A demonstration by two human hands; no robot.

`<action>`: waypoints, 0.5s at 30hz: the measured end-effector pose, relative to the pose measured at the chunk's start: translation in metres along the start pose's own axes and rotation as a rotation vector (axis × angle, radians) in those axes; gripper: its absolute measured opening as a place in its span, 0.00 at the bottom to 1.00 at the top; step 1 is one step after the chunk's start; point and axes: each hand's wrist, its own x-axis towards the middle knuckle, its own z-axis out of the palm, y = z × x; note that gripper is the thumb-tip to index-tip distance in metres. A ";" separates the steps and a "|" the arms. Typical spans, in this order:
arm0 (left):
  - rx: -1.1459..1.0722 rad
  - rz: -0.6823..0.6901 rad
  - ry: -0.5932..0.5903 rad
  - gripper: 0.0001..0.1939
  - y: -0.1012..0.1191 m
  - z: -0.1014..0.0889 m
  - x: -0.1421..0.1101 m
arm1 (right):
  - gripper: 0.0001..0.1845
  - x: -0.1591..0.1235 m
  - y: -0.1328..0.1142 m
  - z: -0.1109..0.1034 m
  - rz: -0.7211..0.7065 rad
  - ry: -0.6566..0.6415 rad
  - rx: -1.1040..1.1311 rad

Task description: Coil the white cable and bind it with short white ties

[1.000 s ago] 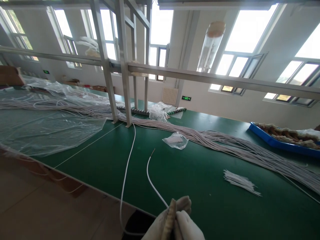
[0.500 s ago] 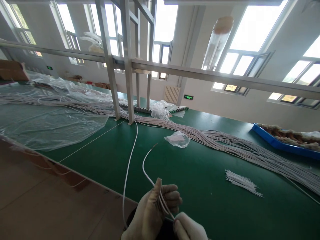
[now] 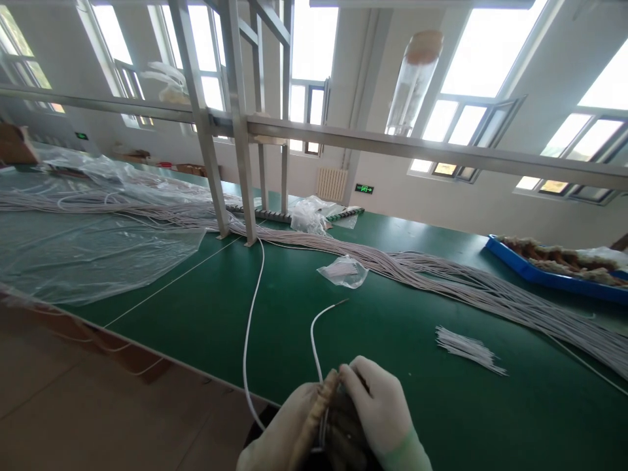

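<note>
Our gloved left hand (image 3: 289, 435) and right hand (image 3: 380, 412) pinch a thin white wire (image 3: 318, 330); far right, a blue tray (image 3: 520, 267) holds tan scraps.

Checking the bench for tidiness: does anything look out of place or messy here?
Yes: the long wire bundle sprawls loose across the green table, and one white wire droops over its near edge beside the gloved left hand and right hand.

We lost both wrists below the picture's bottom edge | left hand (image 3: 287, 435) and right hand (image 3: 380, 412) hid the white wire (image 3: 314, 340) between them | blue tray (image 3: 540, 275) at the desk's far right corner was cut off | green wall sign (image 3: 364, 189) was too small to read.
</note>
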 end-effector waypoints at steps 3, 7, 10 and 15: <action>0.231 0.015 0.077 0.08 0.003 0.004 0.010 | 0.29 -0.021 0.003 0.013 -0.079 0.076 -0.056; 0.148 0.102 0.041 0.20 0.014 0.014 0.005 | 0.31 -0.043 0.013 0.030 -0.147 0.060 -0.107; 0.208 0.096 -0.020 0.22 0.023 0.022 -0.004 | 0.31 -0.043 0.017 0.035 -0.159 0.055 -0.047; 0.133 0.096 -0.013 0.26 0.019 0.025 0.000 | 0.34 -0.035 0.024 0.034 -0.117 0.018 -0.016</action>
